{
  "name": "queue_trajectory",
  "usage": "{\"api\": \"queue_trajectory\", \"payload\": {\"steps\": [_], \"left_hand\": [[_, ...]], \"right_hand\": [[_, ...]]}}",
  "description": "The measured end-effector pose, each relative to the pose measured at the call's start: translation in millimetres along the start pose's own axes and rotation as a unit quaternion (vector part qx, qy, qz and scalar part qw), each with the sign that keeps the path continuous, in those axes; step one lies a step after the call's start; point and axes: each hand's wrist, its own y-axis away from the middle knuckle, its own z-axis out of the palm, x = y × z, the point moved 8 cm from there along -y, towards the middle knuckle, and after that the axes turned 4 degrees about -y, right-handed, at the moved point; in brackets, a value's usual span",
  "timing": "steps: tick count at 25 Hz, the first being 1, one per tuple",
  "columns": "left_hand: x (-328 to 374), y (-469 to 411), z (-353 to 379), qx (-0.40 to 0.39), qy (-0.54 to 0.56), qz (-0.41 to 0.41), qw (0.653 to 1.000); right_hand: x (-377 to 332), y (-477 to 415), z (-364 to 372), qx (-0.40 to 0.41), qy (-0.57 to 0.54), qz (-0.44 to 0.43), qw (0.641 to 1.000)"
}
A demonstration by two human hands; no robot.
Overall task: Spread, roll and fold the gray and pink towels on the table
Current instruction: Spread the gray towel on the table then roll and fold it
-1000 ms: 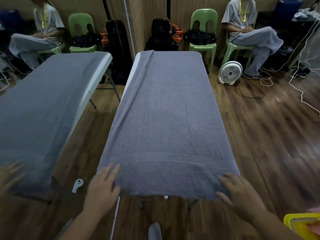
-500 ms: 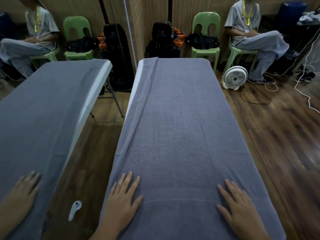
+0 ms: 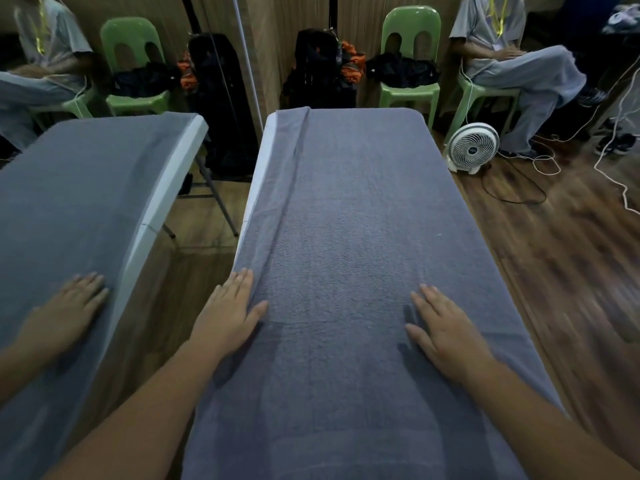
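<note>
A gray towel [image 3: 353, 216] lies spread lengthwise over a narrow white table [image 3: 257, 183] and covers nearly all of it. A long ridge runs down the towel near its left edge. My left hand [image 3: 228, 313] lies flat on the towel's left edge beside that ridge, fingers apart. My right hand [image 3: 446, 330] lies flat on the towel's right half, fingers apart. Neither hand grips the cloth. No pink towel is in view.
A mirror on the left repeats the table [image 3: 76, 209] and a hand [image 3: 65, 306]. Behind the table stand green chairs [image 3: 410, 60], black bags [image 3: 320, 67] and a seated person [image 3: 512, 60]. A white fan [image 3: 472, 147] and cables [image 3: 620, 109] lie on the wooden floor at the right.
Both hands have slid from the towel's near hem farther up the table, palms flat on the cloth. The view has moved forward with them.
</note>
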Motion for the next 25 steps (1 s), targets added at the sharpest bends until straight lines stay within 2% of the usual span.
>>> {"api": "queue_trajectory", "payload": {"steps": [3,6,11,13,15,18,20,22,25], "left_hand": [[3,-21,21,-0.019,-0.032,0.01,0.999],[-17,-15,30,-0.006,-0.027,-0.028,0.999],[-56,-4,22,-0.009,0.021,-0.111,0.994],[-45,-12,4,0.04,0.019,-0.147,0.988],[9,-32,-7,0.07,0.004,-0.094,0.993],[126,-53,20,0.024,-0.023,0.064,0.997],[157,-59,44,-0.013,-0.058,0.098,0.993],[131,-70,44,-0.016,-0.078,0.084,0.993],[34,-75,30,0.01,-0.081,-0.015,0.997]], "right_hand": [[-10,-32,14,-0.008,0.002,-0.006,1.0],[12,-26,13,0.006,0.021,0.009,1.0],[88,-6,-9,0.009,0.036,0.103,0.994],[107,-6,-20,0.02,0.047,0.162,0.985],[89,-26,-25,0.033,0.033,0.169,0.985],[-12,-70,-3,0.001,-0.013,0.026,1.0],[-66,-84,18,-0.037,-0.002,-0.053,0.998],[-56,-91,19,-0.046,0.021,-0.051,0.997],[41,-77,-5,-0.006,0.047,0.055,0.997]]}}
